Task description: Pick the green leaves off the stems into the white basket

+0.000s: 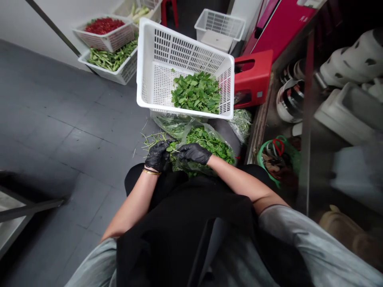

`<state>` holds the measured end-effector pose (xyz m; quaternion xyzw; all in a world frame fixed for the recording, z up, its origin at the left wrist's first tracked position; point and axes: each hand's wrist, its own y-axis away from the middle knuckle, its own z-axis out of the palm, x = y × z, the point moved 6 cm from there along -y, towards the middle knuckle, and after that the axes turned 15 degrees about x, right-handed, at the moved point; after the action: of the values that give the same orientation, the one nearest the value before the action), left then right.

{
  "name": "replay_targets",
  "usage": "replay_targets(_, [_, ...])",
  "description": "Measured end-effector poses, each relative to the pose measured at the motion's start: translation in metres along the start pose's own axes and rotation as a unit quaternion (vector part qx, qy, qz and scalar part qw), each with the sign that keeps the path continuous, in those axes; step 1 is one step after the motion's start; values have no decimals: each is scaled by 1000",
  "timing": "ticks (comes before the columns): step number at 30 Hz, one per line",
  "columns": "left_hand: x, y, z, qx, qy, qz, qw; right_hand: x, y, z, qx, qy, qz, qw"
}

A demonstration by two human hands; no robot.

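Fingers of my left hand (pixel 158 156) grip thin stems (pixel 154 139), their ends pointing leftward; fingers of my right hand (pixel 195 153) pinch a leafy sprig (pixel 171 147), lying crosswise.

The black-gloved left hand (pixel 158 155) grips thin green stems (pixel 155 139) while the right hand (pixel 194 153) pinches a leafy sprig (pixel 172 148) at a clear bag (pixel 229 150) of greens (pixel 209 139), with a white basket (pixel 145 71) of loose leaves (pixel 197 91) and, rightward, a red stool (pixel 261 75) beyond.
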<state>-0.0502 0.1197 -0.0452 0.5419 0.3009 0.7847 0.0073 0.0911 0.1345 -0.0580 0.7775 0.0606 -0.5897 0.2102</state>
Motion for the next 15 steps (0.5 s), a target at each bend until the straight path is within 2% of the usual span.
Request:
replay_targets(3, [10,-4,-10,4,-11,24,1000,1,7,-7,0,46,-4,999])
replay_targets(7, [10,-5,-15,21,4,39,999,-2,13,-15,-9,62,12,998])
replay_targets(8, [8,-4,-14,30,13,48,998,-2,11,-17,7,44,20,999])
replay_targets(10, [5,0,-15,60,34,77,995,0,2,-23,74,-19,33,997])
replay_targets(13, [0,7,-16,100,68,122,985,8,-10,-36,201,-120,59,970])
replay_targets(15, [-2,11,-15,86,90,130,984,11,-11,-43,265,-176,82,945])
